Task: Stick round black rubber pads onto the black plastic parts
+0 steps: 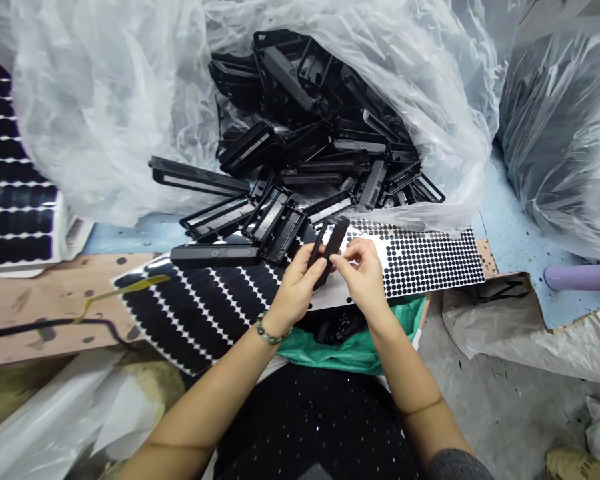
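Note:
A black rectangular plastic part (334, 241) is held upright and slightly tilted between both hands. Its lower left side is gripped by my left hand (296, 287), which wears a beaded bracelet. On the right, my right hand (364, 272) has thumb and fingertips pressed together at the part's edge; anything small between them is hidden. Beneath the hands lie a sheet of small black dots (420, 263) and a sheet of larger black stickers (205, 313). Several similar black parts (215, 255) are heaped just beyond.
Large clear plastic bags (115, 100) surround the heap at the back. More sticker sheets (15, 200) lie at the far left. A purple cylinder (580, 277) sits at the right edge. Below the table edge, a green bag (350, 353) holds black parts.

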`<state>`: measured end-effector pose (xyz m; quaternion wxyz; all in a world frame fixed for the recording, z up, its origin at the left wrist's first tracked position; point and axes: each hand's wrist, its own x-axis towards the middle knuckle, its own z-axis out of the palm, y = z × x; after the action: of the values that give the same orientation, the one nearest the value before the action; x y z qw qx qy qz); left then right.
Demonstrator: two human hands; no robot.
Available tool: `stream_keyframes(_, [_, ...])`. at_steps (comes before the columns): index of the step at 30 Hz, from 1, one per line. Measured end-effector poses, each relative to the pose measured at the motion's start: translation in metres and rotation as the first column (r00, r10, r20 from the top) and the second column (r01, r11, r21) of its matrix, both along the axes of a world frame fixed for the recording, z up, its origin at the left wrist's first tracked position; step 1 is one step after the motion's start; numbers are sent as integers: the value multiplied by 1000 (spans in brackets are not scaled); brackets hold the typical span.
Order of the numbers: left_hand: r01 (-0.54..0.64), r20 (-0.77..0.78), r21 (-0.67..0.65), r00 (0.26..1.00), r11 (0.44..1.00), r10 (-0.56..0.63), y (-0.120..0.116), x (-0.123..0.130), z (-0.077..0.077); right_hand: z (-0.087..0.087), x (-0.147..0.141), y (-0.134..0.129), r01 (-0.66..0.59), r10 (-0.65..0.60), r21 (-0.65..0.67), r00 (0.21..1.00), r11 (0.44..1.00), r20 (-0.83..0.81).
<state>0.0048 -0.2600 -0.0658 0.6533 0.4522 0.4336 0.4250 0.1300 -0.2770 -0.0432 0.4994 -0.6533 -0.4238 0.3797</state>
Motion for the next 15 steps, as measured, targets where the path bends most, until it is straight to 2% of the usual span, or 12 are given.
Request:
stream_keyframes(4, [26, 49, -97, 999, 995, -21, 9, -11, 1, -16, 3, -1, 29, -17, -92, 993, 995, 120])
stream_keyframes(7, [20, -12, -157, 1000, 987, -22, 20, -16, -3, -28, 1, -4, -34, 66, -118, 959, 992, 276])
stream_keyframes(9, [24, -53, -201, 998, 979, -35, 25, -16, -6, -31, 0, -5, -111, 135, -92, 939, 989, 317])
stream_keyframes(12, [7, -41, -249, 999, 969, -17, 28, -16, -5, -26, 4, -6, -221, 219, -21, 946, 975, 238])
stream_keyframes(15, [53, 10, -275, 999, 960, -53, 26, -18, 5, -10, 15, -4, -191, 187, 37, 979, 981, 82])
